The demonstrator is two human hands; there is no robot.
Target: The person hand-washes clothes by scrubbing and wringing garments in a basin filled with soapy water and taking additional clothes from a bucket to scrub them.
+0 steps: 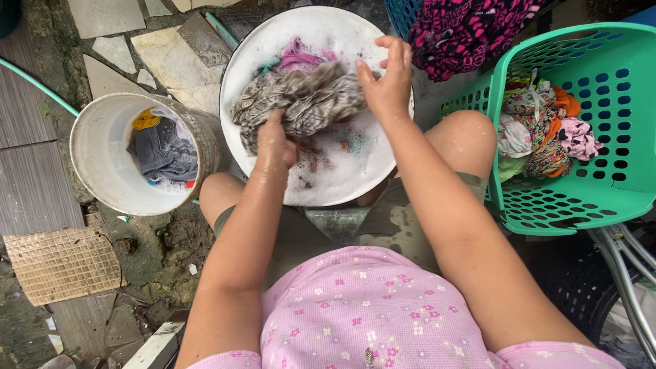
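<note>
- Two bare hands on one wet garment [304,101], over a white basin [249,48] of suds.
- Garment: grey-and-cream mottled print, soaked, bunched into a thick wrinkled roll; foam flecks along lower edge.
- Long axis roughly left-right across basin, tilted slightly: left end lower near basin's left wall, right end higher under right hand.
- Left hand [275,145]: fingers curled shut, clamped on lower-left part of roll; knuckles toward camera, wet.
- Right hand [388,78]: thumb and palm pressed on right end of roll, fingers together and extended over it; grip underneath hidden, looks closed on cloth.
- Position: held just above soapy water, upper-middle of basin; partly covers pink cloth [298,56] and teal bit behind it.
- Basin on ground between knees, suds white with reddish and teal specks.
- Left of basin, just beside: white bucket [92,147], tilted, with grey cloth [162,152], yellow scrap, some water.
- Right of basin: green plastic laundry basket [608,184] with perforated walls, holding heap of floral and orange clothes [543,133].
- Top right: blue basket [402,14] with black-and-pink patterned fabric [468,31] spilling over.
- Thin green hose [37,85] running across stone paving at left.
- Metal tubes [625,270] at bottom right, below green basket.
</note>
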